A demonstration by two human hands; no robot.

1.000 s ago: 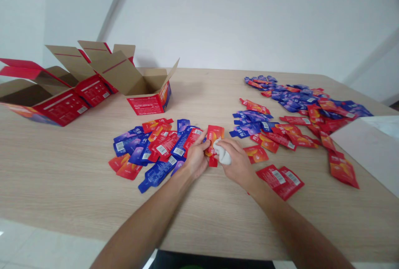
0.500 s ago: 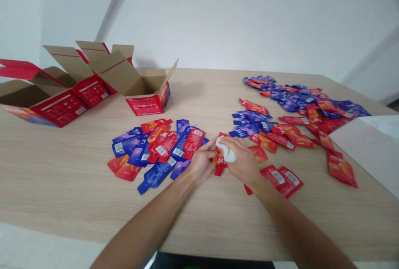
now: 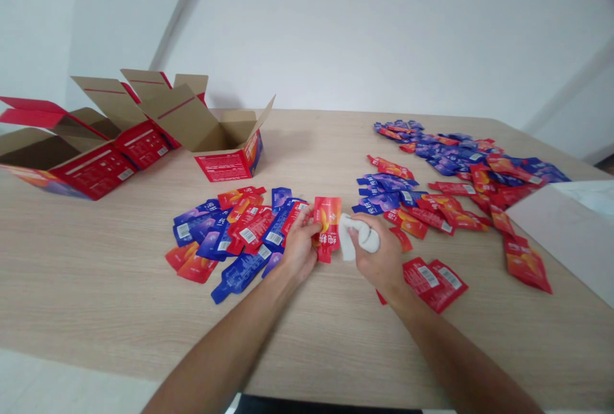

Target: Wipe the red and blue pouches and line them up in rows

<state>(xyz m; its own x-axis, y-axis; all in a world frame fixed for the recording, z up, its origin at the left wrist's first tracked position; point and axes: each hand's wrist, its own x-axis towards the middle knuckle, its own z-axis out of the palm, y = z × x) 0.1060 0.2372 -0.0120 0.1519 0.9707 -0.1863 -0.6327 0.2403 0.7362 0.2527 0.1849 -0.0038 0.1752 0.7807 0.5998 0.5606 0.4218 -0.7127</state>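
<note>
A red-and-orange sachet (image 3: 329,222) is pinched by its left edge in my left hand (image 3: 302,244), its printed front turned up and its narrow spout end toward me. My right hand (image 3: 381,254) grips a folded white cloth (image 3: 354,238) just right of the sachet, with a small gap between them. Left of my left hand lies a loose pile of red and blue sachets (image 3: 244,228), some with barcodes up. Near my right wrist are two red sachets (image 3: 439,283), barcodes up.
Open red cardboard boxes (image 3: 223,164) stand at the back left, flaps raised. A long heap of blue and red sachets (image 3: 455,151) spreads over the right of the wooden table (image 3: 307,337). At the right edge lies a white sheet-like thing (image 3: 566,228).
My right hand and the cloth have moved right, off the sachet. My left hand has shifted slightly left with the sachet, whose front now shows fully.
</note>
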